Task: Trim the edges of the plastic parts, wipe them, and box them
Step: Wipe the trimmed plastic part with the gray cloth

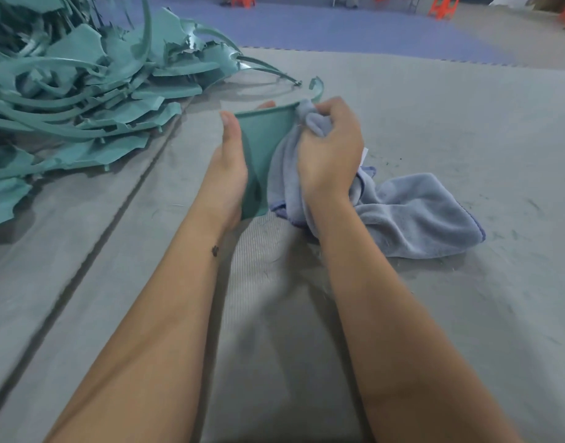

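Teal part [262, 161] upright, long axis away – L hand [227, 174] grips it; R hand [329, 151] fingers bunch cloth [402, 219] on rim

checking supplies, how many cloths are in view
1: a blue-grey cloth, bunched in the right hand against the green plastic part, its rest trailing on the mat. The scrap pile could hide others.

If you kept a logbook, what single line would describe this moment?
step: wiping | left hand: holds teal plastic part | right hand: grips grey-blue cloth against part's edge | teal offcut pile: left | box: unseen
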Demonstrator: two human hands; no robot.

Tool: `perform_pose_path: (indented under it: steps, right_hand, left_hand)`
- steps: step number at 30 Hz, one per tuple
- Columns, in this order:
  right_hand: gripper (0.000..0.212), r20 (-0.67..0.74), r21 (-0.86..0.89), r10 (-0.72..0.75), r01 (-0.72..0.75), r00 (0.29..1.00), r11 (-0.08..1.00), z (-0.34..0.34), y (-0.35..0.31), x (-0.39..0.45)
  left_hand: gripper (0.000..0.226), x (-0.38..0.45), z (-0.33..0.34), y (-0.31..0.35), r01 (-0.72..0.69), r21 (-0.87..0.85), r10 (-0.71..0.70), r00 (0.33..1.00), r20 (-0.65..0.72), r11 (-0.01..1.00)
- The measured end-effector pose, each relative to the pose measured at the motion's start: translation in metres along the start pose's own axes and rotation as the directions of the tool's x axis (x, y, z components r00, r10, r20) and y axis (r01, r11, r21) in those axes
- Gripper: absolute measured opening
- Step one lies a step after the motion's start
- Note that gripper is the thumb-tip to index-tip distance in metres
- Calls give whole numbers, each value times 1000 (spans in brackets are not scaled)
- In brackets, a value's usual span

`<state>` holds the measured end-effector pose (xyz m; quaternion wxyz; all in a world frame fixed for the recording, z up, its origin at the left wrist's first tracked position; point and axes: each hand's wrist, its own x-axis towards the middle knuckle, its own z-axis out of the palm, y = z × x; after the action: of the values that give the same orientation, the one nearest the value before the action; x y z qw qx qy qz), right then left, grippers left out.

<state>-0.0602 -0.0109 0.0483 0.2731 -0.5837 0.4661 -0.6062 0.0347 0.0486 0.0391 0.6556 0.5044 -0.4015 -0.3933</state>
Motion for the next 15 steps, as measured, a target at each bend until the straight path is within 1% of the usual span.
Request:
perform_pose_path:
  steps: [2, 3, 5, 7, 9, 11, 13, 15]
  right_hand:
    - [16, -1, 45, -36, 36, 999, 998, 1, 1, -1]
    - [14, 34, 73, -70, 68, 997, 995, 2, -1, -6]
    - [18, 158, 117, -161, 143, 974, 983, 8, -6, -19]
    - [24, 276, 153, -257, 221, 926, 963, 13, -11, -31]
    - [21, 333, 147, -315, 282, 889, 948, 15, -11, -33]
    - [19, 356, 91, -290, 276, 888, 957, 15, -6, -27]
    - [17, 358, -4, -186, 201, 915, 980, 14, 1, -22]
    - [17, 364, -47, -120, 147, 924, 988, 15, 5, -20]
  left_hand:
    - [89, 1, 0, -1, -5, 120, 6, 1000, -10, 993]
    - [91, 1, -1, -2, -16, 167, 18, 1000, -10, 986]
    - [81, 0, -3, -3, -45, 226, 53, 998, -28, 973]
    - [63, -2, -4, -3, -90, 189, 99, 994, -41, 978]
    - [56, -3, -4, -4, -107, 106, 113, 992, -48, 989]
    - [59, -3, -5, -6, -76, 90, 83, 994, -75, 993]
    - [70, -1, -5, -7, -27, 100, 37, 994, -104, 995]
    - [78, 1, -6, -9, 18, 58, -11, 992, -123, 998]
